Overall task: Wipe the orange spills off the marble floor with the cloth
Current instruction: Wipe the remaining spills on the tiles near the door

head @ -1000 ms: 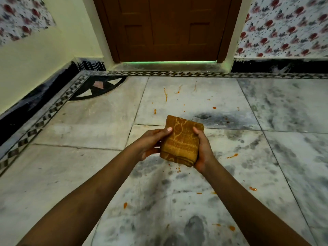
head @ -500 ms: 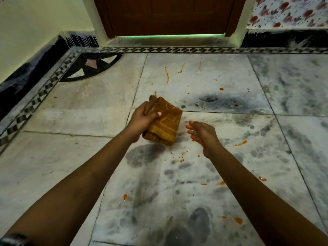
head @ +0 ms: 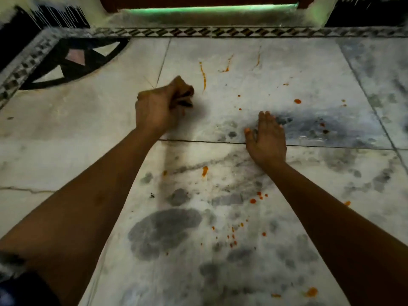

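Cloth [head: 184,93]: brownish-orange, bunched up, mostly hidden inside fist of left hand [head: 159,109], only a crumpled bit showing at the fingers; low over marble floor [head: 88,120], can't tell if touching. Floor: white-grey veined slabs w/ dark blotches. Orange spills: long streak [head: 203,76] just right of cloth, thinner streaks beyond it, round drop [head: 297,101] further right, blob [head: 205,171] and scattered specks [head: 231,237] nearer the person.

Left hand [head: 159,107] bunches cloth [head: 183,93] on marble floor [head: 276,69], just left of long orange streak [head: 203,75]. Right hand [head: 267,138] flat, fingers straight. Orange spills [head: 256,198] scattered near.
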A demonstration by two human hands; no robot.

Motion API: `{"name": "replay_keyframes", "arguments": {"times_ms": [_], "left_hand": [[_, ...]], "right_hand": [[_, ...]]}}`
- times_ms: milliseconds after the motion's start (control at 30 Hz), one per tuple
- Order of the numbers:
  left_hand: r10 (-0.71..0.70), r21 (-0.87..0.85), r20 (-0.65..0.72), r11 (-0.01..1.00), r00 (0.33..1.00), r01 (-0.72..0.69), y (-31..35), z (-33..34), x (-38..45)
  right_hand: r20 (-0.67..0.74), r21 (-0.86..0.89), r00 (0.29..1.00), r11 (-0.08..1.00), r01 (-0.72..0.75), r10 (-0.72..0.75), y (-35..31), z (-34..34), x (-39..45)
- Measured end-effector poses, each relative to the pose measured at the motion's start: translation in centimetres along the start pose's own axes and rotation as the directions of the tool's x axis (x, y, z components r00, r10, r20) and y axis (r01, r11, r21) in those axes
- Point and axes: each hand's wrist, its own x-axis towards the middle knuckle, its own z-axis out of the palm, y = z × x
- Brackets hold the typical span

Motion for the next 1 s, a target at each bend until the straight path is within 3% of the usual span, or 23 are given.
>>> {"name": "replay_keyframes", "arguments": {"times_ms": [67, 133, 233, 367, 667, 733, 800, 867, 1000], "left_hand": [[0.031, 0.059, 0.19, 0.997, 0.981, -0.043, 0.0, 1.8, -0.8], [-0.048, 0.072, 0.26, 0.997, 0.965, 0.03, 0.1, 2.8, -0.6], [-0.203, 0.021, 0.165, 0.979, 0.965, 0.202, -1.1, 4.8, 0.9], [-0.115, 0.165, 0.057, 0.981, 0.992, 0.105, -1.7, 8.6, 0.1], [-0.191, 0.176, 0.257, 0.973, 0.947, 0.148, -1.7, 10.4, 11.5], [-0.107, 0.184, 0.3, 0.982, 0.948, 0.053, -0.9, 10.3, 10.8], [0.078, 0.143, 0.313, 0.981, 0.947, -0.128, -1.0, 9.3, 6.4], [0.156, 0.094, 0.304, 0.977, 0.94, -0.192, -2.6, 8.1, 1.6], [0.009, 0.13, 0.293, 0.99, 0.956, -0.049, -4.7, 7.7, 3.2]], "right_hand": [[0.024, -0.065, 0.999, 0.998, -0.024, 0.026, 0.7, 1.3, 1.3], [0.009, -0.132, 0.999, 0.991, -0.029, 0.031, 1.3, 2.4, 1.7], [-0.014, -0.168, 0.999, 0.985, -0.036, 0.034, 1.6, 3.3, 2.1], [-0.051, -0.18, 0.998, 0.983, -0.04, 0.031, 1.5, 3.4, 2.0], [-0.036, -0.185, 0.998, 0.981, -0.062, 0.057, 1.1, 3.3, 2.0], [-0.032, -0.185, 0.998, 0.98, -0.067, 0.062, 1.0, 3.2, 2.1], [-0.027, -0.184, 0.997, 0.98, -0.074, 0.07, 0.9, 3.0, 2.0], [-0.024, -0.186, 0.997, 0.979, -0.081, 0.078, 0.8, 3.0, 2.0], [-0.039, -0.201, 0.996, 0.976, -0.085, 0.079, 1.0, 3.2, 2.1]]}}
